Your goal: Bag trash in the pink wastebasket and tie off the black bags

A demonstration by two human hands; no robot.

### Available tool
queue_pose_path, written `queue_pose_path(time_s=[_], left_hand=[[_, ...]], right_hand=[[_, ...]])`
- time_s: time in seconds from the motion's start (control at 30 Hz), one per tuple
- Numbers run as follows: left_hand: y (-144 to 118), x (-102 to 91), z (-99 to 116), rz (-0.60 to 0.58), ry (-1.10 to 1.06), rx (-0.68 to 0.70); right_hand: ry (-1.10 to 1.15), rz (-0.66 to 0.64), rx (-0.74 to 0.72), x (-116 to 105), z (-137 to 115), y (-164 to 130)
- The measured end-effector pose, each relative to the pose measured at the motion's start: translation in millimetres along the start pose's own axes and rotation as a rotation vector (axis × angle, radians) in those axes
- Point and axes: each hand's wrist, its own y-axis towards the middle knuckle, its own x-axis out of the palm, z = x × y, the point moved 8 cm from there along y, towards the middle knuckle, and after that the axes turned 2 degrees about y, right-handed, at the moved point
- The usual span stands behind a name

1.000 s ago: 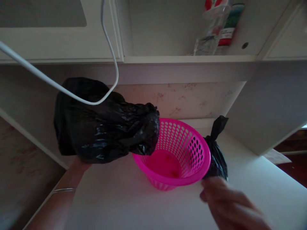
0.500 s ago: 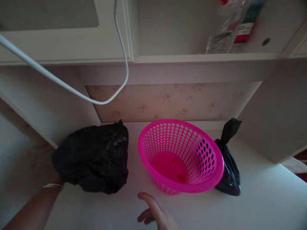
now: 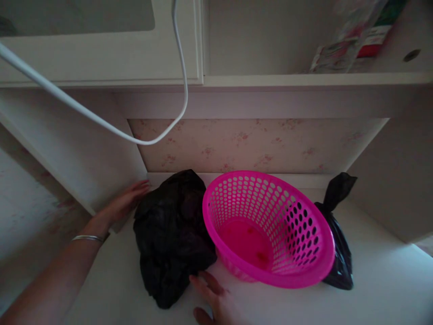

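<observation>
A crumpled black plastic bag [image 3: 174, 234] rests on the white surface, up against the left side of a pink perforated plastic basket [image 3: 237, 266]. My left hand [image 3: 126, 203], with a bangle on the wrist, is at the bag's upper left side, fingers stretched out and not wrapped round it. Below the basket, my right hand [image 3: 214, 298] has its fingers apart, the tips at the bag's lower right edge. The basket is tilted toward me, and reddish specks show on its floor.
A knotted black bag [image 3: 340, 243] lies right of the basket. White panels [image 3: 98, 144] stand at either side. Overhead, an open cabinet shelf [image 3: 270, 81] holds plastic-wrapped packages [image 3: 368, 40]. A white cable [image 3: 149, 142] loops down across the upper left.
The crumpled bag has moved right and turned, now touching the basket. My left hand has come out from behind it, further up. My right hand has reached the bag's edge.
</observation>
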Motion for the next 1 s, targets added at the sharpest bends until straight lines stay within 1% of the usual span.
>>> queue_pose_path(time_s=[0.07,0.13,0.17,0.2,0.27,0.3,0.33,0.37,0.43,0.5,0.57,0.67,0.73,0.8,0.87,0.93,1.0], left_hand=[[6.4,-17.6,2.3,0.149,0.027,0.022],[-3.8,-30.1,12.5,0.322,0.084,0.091],[-14.9,-29.9,19.5,0.376,0.128,0.138],[-28.5,-24.5,26.9,0.397,0.177,0.186],[-57.7,2.1,40.9,0.327,0.273,0.298],[-71.4,20.1,46.1,0.256,0.314,0.353],[-84.0,39.8,51.1,0.179,0.374,0.428],[-95.6,62.0,56.3,0.094,0.511,0.538],[-107.6,93.8,55.1,0.018,0.712,0.659],[-105.7,115.3,43.8,-0.035,0.861,0.685],[-97.8,133.0,25.8,-0.132,0.961,0.654],[-88.5,155.7,-9.2,-0.305,1.079,0.552],[-85.4,164.1,-33.4,-0.353,1.125,0.466],[-85.0,167.4,-56.9,-0.359,1.15,0.4],[-86.6,166.1,-79.9,-0.362,1.172,0.355],[-88.4,158.2,-101.4,-0.375,1.199,0.313],[-88.7,143.0,-119.5,-0.386,1.224,0.281]], right_hand=[[-0.037,0.114,-0.069,-2.3,3.5,-5.3],[-0.102,0.277,-0.153,-6.7,3.5,-10.9],[-0.15,0.344,-0.194,-7.7,1.7,-12.8],[-0.2,0.392,-0.23,-7.6,-1.2,-13.1],[-0.289,0.432,-0.249,-5.1,-7.2,-8.3],[-0.32,0.427,-0.238,-2.9,-10.1,-3.7],[-0.343,0.404,-0.224,0.2,-12.9,1.8],[-0.353,0.371,-0.206,4.3,-15.1,7.6],[-0.344,0.282,-0.177,15.6,-17.0,17.8],[-0.326,0.227,-0.153,27.7,-13.1,24.0],[-0.339,0.223,-0.163,39.6,-5.1,26.1],[-0.431,0.296,-0.298,57.3,7.3,22.1],[-0.5,0.381,-0.416,66.8,15.8,15.6],[-0.55,0.462,-0.523,73.5,24.2,8.5],[-0.576,0.495,-0.59,77.3,32.5,4.1],[-0.563,0.47,-0.603,77.8,40.0,4.3],[-0.506,0.423,-0.573,75.2,44.6,7.9]])
